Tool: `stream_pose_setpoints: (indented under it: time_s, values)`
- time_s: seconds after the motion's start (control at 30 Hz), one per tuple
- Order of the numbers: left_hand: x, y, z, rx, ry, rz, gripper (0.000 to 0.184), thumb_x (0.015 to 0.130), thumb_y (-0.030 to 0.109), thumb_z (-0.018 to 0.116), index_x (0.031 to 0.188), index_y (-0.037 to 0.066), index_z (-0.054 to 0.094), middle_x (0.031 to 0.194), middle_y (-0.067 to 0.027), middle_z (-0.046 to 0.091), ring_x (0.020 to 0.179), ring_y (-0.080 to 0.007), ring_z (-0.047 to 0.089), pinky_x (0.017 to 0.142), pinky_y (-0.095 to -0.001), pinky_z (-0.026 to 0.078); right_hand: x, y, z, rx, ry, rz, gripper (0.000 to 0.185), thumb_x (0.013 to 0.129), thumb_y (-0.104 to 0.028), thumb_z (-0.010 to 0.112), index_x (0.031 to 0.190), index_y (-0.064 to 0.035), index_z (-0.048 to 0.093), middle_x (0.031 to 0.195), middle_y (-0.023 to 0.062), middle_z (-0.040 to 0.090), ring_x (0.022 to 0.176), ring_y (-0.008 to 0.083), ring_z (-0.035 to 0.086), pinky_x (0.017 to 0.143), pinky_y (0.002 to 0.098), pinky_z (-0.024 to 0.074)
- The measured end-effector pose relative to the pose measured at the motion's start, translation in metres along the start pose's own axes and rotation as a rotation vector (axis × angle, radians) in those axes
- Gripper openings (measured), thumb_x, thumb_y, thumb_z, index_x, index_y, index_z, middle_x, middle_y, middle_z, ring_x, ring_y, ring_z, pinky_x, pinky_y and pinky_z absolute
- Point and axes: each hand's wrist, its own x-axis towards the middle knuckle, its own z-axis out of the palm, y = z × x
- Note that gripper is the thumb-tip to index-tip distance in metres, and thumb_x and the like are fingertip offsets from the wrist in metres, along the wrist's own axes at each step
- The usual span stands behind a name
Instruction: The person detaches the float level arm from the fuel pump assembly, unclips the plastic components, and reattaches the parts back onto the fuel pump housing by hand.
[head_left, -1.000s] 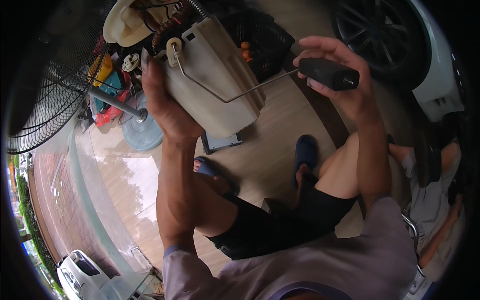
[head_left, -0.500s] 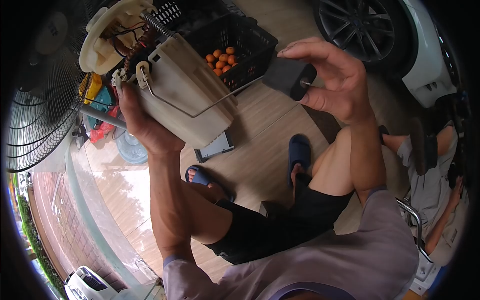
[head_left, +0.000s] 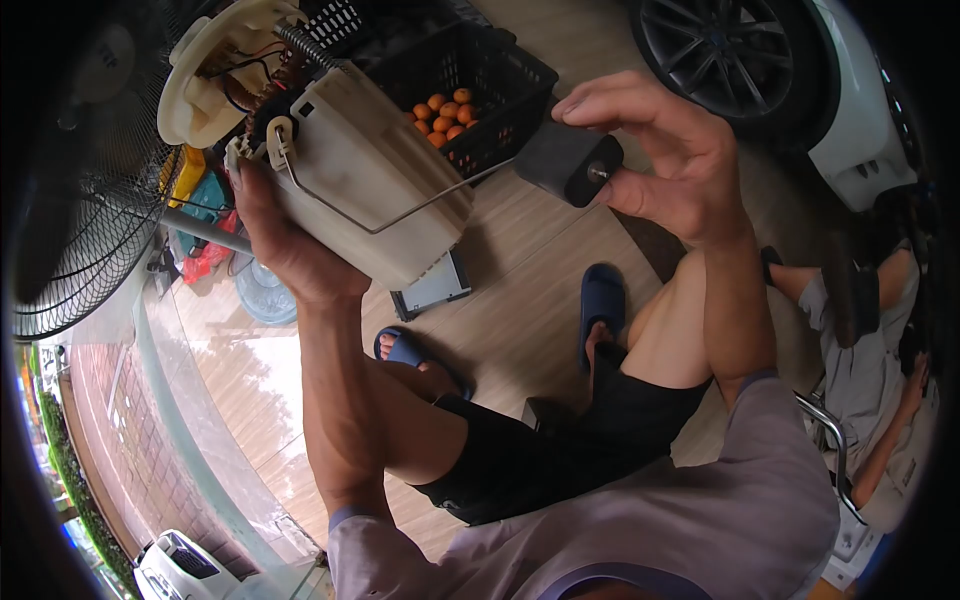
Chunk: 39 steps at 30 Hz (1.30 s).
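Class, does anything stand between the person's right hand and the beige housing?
Yes: the black block, pinched in the right hand, and the bent rod running from it to the beige housing. Nothing else visible does.

Cream canister, black block, perhaps silvery rod

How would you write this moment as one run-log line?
left hand: holds beige plastic unit | right hand: pinches black block on bent wire | nearby: black crate, orange fruit

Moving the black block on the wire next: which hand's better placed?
Right, probably: the right hand already holds the black block, while the left hand supports the pale housing.
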Motion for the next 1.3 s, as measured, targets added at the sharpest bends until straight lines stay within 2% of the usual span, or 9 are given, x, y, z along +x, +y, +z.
stream_pose_setpoints:
  time_s: [0.37, 0.57, 0.67, 0.87, 0.97, 1.07, 1.17, 1.3]
  values:
    - [0.002, 0.0, -0.005, 0.038, 0.001, 0.018, 0.061, 0.103, 0.055, 0.047, 0.144, 0.01, 0.049, 0.133, -0.0083, 0.063, 0.118, -0.0213, 0.063, 0.101, -0.0402, 0.055, 0.001, 0.0, 0.004, 0.016, -0.034, -0.017, 0.041, 0.078, -0.008, 0.085, 0.116, -0.0064, 0.071, 0.114, 0.0069, 0.071, 0.104, 0.0174, 0.066, 0.083, 0.0292, 0.0525]
    - [0.001, -0.001, -0.001, 0.004, 0.047, 0.006, 0.061, 0.102, 0.055, 0.047, 0.144, 0.01, 0.049, 0.131, -0.0083, 0.064, 0.117, -0.0219, 0.064, 0.101, -0.0405, 0.055, 0.001, -0.001, 0.006, -0.057, -0.048, -0.045, 0.041, 0.074, -0.012, 0.087, 0.112, -0.007, 0.073, 0.11, 0.0058, 0.072, 0.098, 0.0175, 0.067, 0.081, 0.0284, 0.0525]
    - [0.001, 0.001, 0.006, -0.039, 0.059, 0.023, 0.051, 0.101, 0.049, 0.051, 0.135, 0.01, 0.054, 0.119, -0.0055, 0.066, 0.105, -0.0191, 0.065, 0.093, -0.0371, 0.055, 0.003, -0.004, 0.007, -0.076, -0.066, -0.049, 0.042, 0.073, -0.014, 0.088, 0.111, -0.0064, 0.073, 0.109, 0.0068, 0.072, 0.095, 0.0175, 0.067, 0.081, 0.0282, 0.0527]
    - [0.001, 0.001, 0.004, -0.038, 0.024, 0.019, 0.049, 0.102, 0.047, 0.05, 0.136, 0.011, 0.053, 0.12, -0.0057, 0.066, 0.107, -0.0196, 0.065, 0.093, -0.0373, 0.055, 0.004, -0.004, 0.012, -0.055, -0.074, -0.06, 0.042, 0.072, -0.015, 0.088, 0.109, -0.0047, 0.072, 0.108, 0.009, 0.072, 0.097, 0.0205, 0.069, 0.083, 0.0312, 0.0542]
    - [0.001, 0.0, 0.003, 0.001, 0.044, 0.022, 0.06, 0.102, 0.054, 0.049, 0.141, 0.008, 0.05, 0.127, -0.0089, 0.065, 0.111, -0.0209, 0.066, 0.096, -0.0386, 0.056, 0.004, -0.006, 0.014, -0.067, -0.079, -0.061, 0.042, 0.071, -0.014, 0.088, 0.108, -0.0042, 0.073, 0.108, 0.0099, 0.072, 0.099, 0.0231, 0.069, 0.085, 0.0333, 0.0547]
    - [0.0, 0.001, 0.005, 0.018, 0.026, 0.014, 0.06, 0.101, 0.054, 0.049, 0.14, 0.008, 0.05, 0.125, -0.0085, 0.066, 0.109, -0.0203, 0.066, 0.094, -0.0376, 0.056, 0.005, -0.007, 0.015, -0.064, -0.092, -0.052, 0.042, 0.069, -0.012, 0.088, 0.107, -0.004, 0.073, 0.108, 0.0103, 0.072, 0.1, 0.0247, 0.07, 0.087, 0.0344, 0.0548]
    - [0.0, 0.002, 0.007, -0.001, 0.019, 0.018, 0.06, 0.101, 0.055, 0.049, 0.139, 0.008, 0.051, 0.124, -0.0085, 0.066, 0.108, -0.0202, 0.066, 0.092, -0.037, 0.057, 0.004, -0.004, 0.01, -0.098, -0.169, -0.067, 0.049, 0.072, -0.02, 0.089, 0.112, 0.0015, 0.07, 0.114, 0.0196, 0.068, 0.108, 0.0268, 0.067, 0.09, 0.0339, 0.0536]
    - [0.001, 0.002, 0.005, 0.006, 0.03, 0.011, 0.061, 0.101, 0.056, 0.047, 0.139, 0.008, 0.051, 0.123, -0.0089, 0.066, 0.107, -0.0205, 0.067, 0.092, -0.0369, 0.057, 0.003, -0.004, 0.008, -0.103, -0.164, -0.07, 0.05, 0.072, -0.023, 0.088, 0.112, 0.0013, 0.071, 0.115, 0.0196, 0.068, 0.108, 0.0266, 0.067, 0.091, 0.0338, 0.0533]
